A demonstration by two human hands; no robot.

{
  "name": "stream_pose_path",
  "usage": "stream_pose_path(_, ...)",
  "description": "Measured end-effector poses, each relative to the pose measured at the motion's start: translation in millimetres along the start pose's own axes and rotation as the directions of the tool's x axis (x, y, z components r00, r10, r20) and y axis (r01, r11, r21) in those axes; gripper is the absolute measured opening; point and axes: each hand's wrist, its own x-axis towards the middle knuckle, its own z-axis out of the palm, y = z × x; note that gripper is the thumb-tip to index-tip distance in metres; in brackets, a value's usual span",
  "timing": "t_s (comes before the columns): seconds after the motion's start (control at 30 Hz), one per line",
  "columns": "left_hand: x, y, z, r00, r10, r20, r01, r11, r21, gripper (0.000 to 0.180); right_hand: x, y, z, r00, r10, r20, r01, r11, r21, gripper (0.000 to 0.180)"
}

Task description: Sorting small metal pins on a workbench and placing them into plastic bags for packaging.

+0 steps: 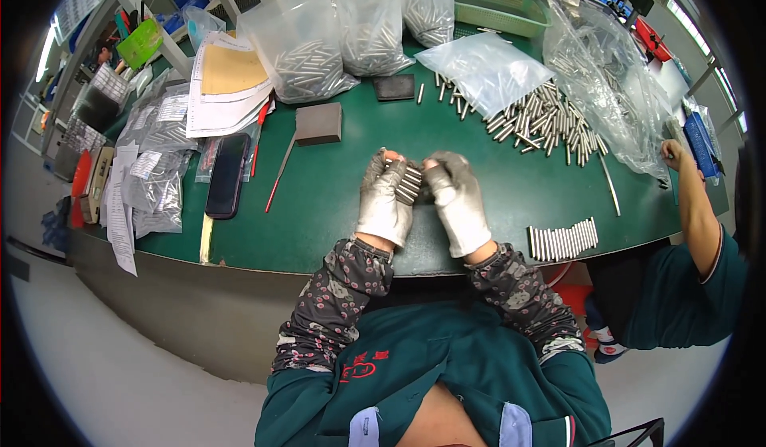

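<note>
My left hand (387, 196), in a white fingerless-looking glove, is closed around a small row of metal pins (408, 184) lying side by side. Close beside it, my right hand (455, 200) wears a similar glove with greyed fingers. Its fingers are curled in toward the pins, and whatever they may hold is hidden. Off to the right, near the table's front edge, a neat row of metal pins (563, 240) lies on the green table (335, 236). A loose heap of pins (546, 120) spreads farther back, partly under a clear plastic bag (487, 68).
Behind my left hand sit a grey-brown block (318, 123) and a flat dark block (394, 87). A red-handled file (281, 172), a phone (228, 176) and papers (231, 88) lie left. Bags of pins (307, 60) line the back. A co-worker's hand (675, 154) rests at the right.
</note>
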Motion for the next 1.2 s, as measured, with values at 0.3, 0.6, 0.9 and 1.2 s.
stream_pose_path(0.3, -13, -26, 32, 0.878, 0.406, 0.253, -0.468, 0.620, 0.630, 0.024, 6, 7, 6, 0.798, 0.421, 0.431, -0.550, 0.218, 0.806, 0.044)
stream_pose_path(0.6, -10, -1, 22, 0.557, 0.399, 0.729, -0.701, -0.245, 0.670, 0.030, 10, -43, 16, 0.747, 0.534, 0.396, -0.566, 0.200, 0.800, 0.039)
stream_pose_path(0.9, 0, 11, 20, 0.537, 0.503, 0.677, -0.708, -0.167, 0.686, 0.024, 17, 23, 31, 0.804, 0.320, 0.501, -0.569, 0.169, 0.805, 0.032)
stream_pose_path(1.2, 7, 12, 24, 0.625, 0.450, 0.638, -0.718, 0.010, 0.696, 0.039, 22, 6, 33, 0.920, 0.034, 0.391, -0.254, 0.811, 0.526, 0.044)
